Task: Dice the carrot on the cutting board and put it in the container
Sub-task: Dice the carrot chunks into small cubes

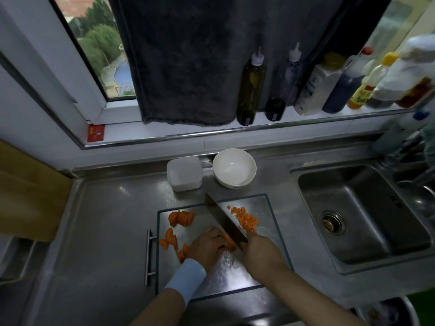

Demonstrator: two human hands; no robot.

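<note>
Steel kitchen counter under a window, with a shiny flat cutting board in the middle. On the board: left hand, fingers curled, holding a small orange carrot piece down; right hand wrapped round the handle of a wide dark knife, blade right against that piece and very near the fingertips. Could nick a finger with one fingertip poking out past the knuckles. Could skid too, on such a smooth board. Small orange carrot cubes heaped just right of the blade; round carrot slices and half slices waiting on the left, some close to the board's edge. Could roll off with one bump of the wrist. White square plastic container behind the board, beside a white round bowl; no telling whether lidded or open. Could drop cubes on the way over, or tip them into the wrong dish.
</note>
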